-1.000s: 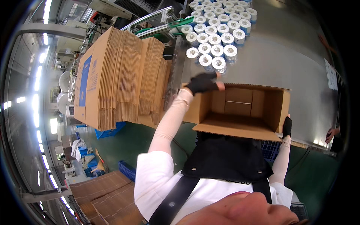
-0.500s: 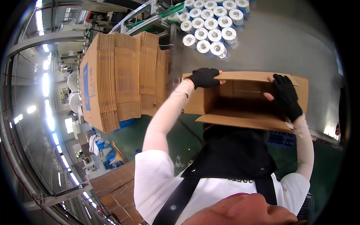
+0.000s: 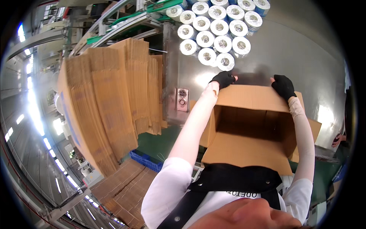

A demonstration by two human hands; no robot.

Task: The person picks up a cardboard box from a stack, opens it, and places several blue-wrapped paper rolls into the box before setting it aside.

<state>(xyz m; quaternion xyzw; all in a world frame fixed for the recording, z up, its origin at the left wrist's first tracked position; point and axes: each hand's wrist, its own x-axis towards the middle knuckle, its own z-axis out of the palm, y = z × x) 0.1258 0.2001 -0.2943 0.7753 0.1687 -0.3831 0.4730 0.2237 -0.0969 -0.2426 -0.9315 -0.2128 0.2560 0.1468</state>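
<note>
An open cardboard box (image 3: pixel 248 145) lies in front of me, its mouth facing my body and its lower flap reaching toward my chest. My left hand (image 3: pixel 225 79), in a black fingerless glove, is curled at the left end of the upper flap (image 3: pixel 251 97). At that flap's right end my right hand (image 3: pixel 283 87), gloved the same way, bends over the edge. Part of each hand's fingers is hidden. Beyond my left hand stand several white and blue wrapped rolls (image 3: pixel 219 27), close together on the metal table (image 3: pixel 297 49).
On the left rises a tall stack of flattened cartons (image 3: pixel 110 87). A small panel with two round fittings (image 3: pixel 182 100) sits at the table's left edge. Below are a blue crate (image 3: pixel 146 160) and brown cartons (image 3: pixel 126 183). A conveyor frame (image 3: pixel 126 23) runs at the far left.
The box has tilted so that more of its inside and lower flap shows. Both hands have shifted on its far edge, the left one to the right. The view has also moved.
</note>
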